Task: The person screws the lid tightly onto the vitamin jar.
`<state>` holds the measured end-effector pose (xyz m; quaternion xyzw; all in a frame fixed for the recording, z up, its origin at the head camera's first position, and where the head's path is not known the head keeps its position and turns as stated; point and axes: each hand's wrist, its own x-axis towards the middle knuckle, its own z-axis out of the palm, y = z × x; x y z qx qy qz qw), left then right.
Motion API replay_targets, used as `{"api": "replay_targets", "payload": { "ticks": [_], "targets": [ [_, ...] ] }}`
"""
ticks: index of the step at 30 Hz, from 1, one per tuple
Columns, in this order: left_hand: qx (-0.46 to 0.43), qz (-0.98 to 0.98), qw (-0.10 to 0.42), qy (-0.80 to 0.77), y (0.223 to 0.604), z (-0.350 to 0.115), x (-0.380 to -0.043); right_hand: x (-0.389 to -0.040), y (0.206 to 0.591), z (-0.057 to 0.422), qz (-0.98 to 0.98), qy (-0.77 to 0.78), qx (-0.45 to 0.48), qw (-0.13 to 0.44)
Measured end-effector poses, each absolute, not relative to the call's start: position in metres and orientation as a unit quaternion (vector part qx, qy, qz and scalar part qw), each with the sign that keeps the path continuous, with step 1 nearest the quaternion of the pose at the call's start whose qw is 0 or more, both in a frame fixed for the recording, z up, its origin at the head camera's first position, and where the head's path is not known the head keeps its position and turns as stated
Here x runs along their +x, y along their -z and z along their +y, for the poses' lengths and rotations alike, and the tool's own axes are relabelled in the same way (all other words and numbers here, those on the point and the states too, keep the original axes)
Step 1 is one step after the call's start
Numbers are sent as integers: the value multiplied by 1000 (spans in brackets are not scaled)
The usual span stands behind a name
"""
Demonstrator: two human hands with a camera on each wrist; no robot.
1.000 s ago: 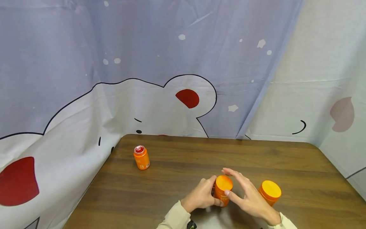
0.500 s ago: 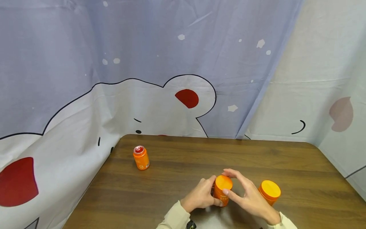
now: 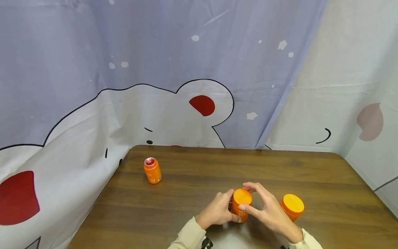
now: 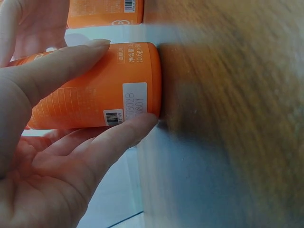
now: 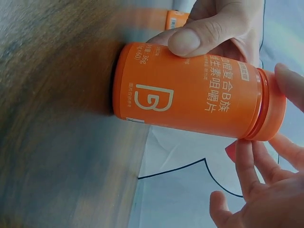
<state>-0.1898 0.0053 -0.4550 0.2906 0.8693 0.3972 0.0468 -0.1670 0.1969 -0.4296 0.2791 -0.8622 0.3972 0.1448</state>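
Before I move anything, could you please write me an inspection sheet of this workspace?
Surface: brown wood-grain table.
Job's things: middle bottle, orange, upright between the hands, orange lid on; right-hand bottle, orange, lid on; far-left bottle, orange, upright, no orange lid, top red and shiny.
Clutter: nothing seen.
Left hand: grips the body of the middle bottle.
Right hand: thumb and fingertips at the lid of the middle bottle; whether it is turning, I cannot tell.
Cables: nothing seen.
Surroundings: printed curtain behind the table, blue-grey and white with red shapes.
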Motion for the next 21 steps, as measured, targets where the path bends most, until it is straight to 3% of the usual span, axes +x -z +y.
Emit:
{"api": "replay_targets", "payload": {
  "ticks": [21],
  "targets": [
    [283, 871, 54, -398, 454, 6, -190, -164, 422, 202, -814, -467, 339, 65]
  ]
}}
